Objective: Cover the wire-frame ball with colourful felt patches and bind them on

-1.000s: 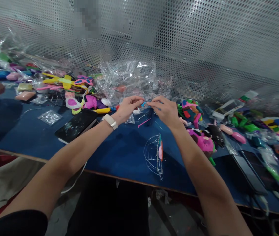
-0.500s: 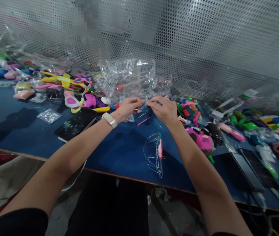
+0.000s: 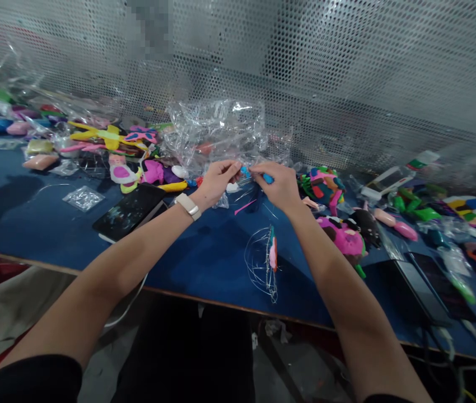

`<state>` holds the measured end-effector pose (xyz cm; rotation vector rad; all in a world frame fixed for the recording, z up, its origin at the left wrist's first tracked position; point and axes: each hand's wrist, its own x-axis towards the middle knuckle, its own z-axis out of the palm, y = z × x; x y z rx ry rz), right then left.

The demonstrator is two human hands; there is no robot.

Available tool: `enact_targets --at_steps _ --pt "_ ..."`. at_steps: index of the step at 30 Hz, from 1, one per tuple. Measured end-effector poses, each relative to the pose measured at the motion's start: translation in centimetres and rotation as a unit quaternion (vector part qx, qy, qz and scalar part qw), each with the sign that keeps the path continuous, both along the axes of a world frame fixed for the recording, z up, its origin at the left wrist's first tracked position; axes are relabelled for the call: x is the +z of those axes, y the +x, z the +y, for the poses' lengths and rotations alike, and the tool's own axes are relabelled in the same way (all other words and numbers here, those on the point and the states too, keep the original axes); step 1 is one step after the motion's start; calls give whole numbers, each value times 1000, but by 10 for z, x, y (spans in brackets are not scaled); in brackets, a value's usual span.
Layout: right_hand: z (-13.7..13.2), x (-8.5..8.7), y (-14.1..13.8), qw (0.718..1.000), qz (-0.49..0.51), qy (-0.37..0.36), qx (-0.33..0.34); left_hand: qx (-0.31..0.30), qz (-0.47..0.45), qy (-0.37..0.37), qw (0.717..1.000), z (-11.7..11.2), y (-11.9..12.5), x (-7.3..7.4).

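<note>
My left hand [image 3: 217, 182] is closed, its thumb and fingertips pinching a small bright blue piece of modelling clay [image 3: 245, 171]. Just to the right, my right hand [image 3: 280, 186] is also closed, with a larger blue clay lump [image 3: 267, 178] tucked under its fingers. The right fingertips come close to the small piece; whether they touch it I cannot tell. Below the hands, a thin pink strip [image 3: 245, 207] lies on the blue table [image 3: 204, 252]. Nearer to me stands a thin wire frame [image 3: 259, 263] with pink, orange and teal clay along one side.
Clear plastic wrapping [image 3: 221, 129] is heaped behind the hands against a perforated metal panel [image 3: 305, 50]. A black notebook-like object [image 3: 129, 212] lies left; a pink clay figure [image 3: 347, 238] and phones [image 3: 418, 291] with cables lie right. Another person's arm shows at the far left edge.
The blue clay between my hands shows more plainly, and the lump in my right hand has come into sight. Both hands have shifted only slightly. The other person's arm has drawn back leftward.
</note>
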<state>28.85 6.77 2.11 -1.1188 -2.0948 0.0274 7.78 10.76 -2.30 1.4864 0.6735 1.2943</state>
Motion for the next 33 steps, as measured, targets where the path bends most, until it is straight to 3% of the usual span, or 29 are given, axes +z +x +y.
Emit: enact_targets --at_steps 9,14,18,20,23,28,33 --pt "0 8 1 996 38 -72 46 41 -41 -3 998 5 2 -7" --pt "-2 13 -8 994 101 44 -3 74 -68 -18 995 1 4 -4" --pt "-10 20 -17 992 60 114 9 81 -84 -36 993 -7 9 1" --pt "-12 21 -19 992 17 120 40 69 -91 -35 993 -13 12 3" --pt "-12 19 -16 990 -34 114 73 1 -121 -42 992 -23 17 6" --pt "-2 12 -2 991 -12 108 73 -107 -171 -63 977 -40 23 14" --pt "0 7 -3 994 36 40 95 -92 -157 -39 982 -44 25 18"
